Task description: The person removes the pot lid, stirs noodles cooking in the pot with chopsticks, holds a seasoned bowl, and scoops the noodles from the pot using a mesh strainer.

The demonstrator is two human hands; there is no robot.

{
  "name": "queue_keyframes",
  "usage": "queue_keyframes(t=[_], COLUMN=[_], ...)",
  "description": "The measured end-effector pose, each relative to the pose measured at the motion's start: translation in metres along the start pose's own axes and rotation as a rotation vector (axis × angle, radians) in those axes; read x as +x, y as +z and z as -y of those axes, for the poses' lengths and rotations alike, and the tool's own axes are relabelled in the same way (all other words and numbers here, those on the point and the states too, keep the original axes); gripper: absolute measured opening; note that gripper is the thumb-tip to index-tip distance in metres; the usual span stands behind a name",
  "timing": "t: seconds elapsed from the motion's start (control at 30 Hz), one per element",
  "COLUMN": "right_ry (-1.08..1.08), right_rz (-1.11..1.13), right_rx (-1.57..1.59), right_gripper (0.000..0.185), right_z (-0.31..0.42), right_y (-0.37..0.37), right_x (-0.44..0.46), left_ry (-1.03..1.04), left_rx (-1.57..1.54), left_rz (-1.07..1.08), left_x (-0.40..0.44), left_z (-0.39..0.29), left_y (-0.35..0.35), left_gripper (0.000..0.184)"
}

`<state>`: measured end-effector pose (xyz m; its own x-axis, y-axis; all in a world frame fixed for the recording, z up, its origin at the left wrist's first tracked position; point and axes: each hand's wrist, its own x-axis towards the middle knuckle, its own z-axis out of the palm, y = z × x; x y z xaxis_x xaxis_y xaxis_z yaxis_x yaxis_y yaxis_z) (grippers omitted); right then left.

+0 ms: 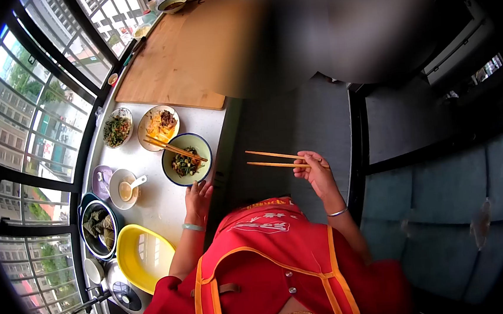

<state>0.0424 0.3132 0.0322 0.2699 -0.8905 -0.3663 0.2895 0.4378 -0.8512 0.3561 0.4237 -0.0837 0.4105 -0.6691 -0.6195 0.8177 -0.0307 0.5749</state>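
Wooden chopsticks [275, 159] are held in my right hand [316, 169], their tips apart and pointing left over the floor. My left hand [198, 198] is at the near rim of a green bowl with a dark blue edge [170, 174]; the fingers reach its side and look spread. Inside the bowl is a dark leafy mix [185, 164]. A second pair of chopsticks [174, 147] lies across that bowl and the plate of orange and dark food [160, 124]. Left of the plate is a small bowl of chopped greens [117, 131].
A wooden board [156, 70] covers the far counter. Nearer are a white bowl with a spoon [125, 189], a purple dish [101, 179], a pot of leaf-wrapped pieces [99, 229], a yellow basin [130, 258] and a lidded pan [123, 291]. Windows line the left.
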Motion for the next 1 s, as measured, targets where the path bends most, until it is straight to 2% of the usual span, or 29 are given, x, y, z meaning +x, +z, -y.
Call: queue_keyframes(t=[0.17,0.3,0.37,0.6,0.73,0.9,1.0], right_ry=[0.045,0.096,0.126,0.209,0.235,0.272,0.279], right_rz=[0.063,0.152,0.205,0.26,0.266,0.214,0.185], right_rx=[-0.02,-0.077,-0.102,-0.129,-0.138,-0.166,-0.126], right_gripper=[0.023,0.023,0.024,0.022,0.023,0.023,0.024], right_z=[0.011,0.039,0.052,0.113,0.134,0.155,0.163], right_y=[-0.012,-0.018,-0.022,-0.054,-0.087,-0.126,-0.145], right_x=[0.062,0.125,0.154,0.24,0.281,0.315,0.328], left_ry=[0.034,0.133,0.142,0.188,0.253,0.215,0.177], left_rx=[-0.014,-0.047,-0.109,-0.152,-0.041,0.035,0.055], left_rz=[-0.008,-0.052,-0.113,-0.22,-0.184,-0.147,-0.051], left_x=[0.036,0.04,0.039,0.035,0.034,0.064,0.09], left_z=[0.005,0.009,0.013,0.024,0.024,0.025,0.031], left_y=[-0.007,0.005,0.015,0.076,0.16,0.261,0.315], left_gripper=[0.027,0.025,0.03,0.027,0.029,0.03,0.03])
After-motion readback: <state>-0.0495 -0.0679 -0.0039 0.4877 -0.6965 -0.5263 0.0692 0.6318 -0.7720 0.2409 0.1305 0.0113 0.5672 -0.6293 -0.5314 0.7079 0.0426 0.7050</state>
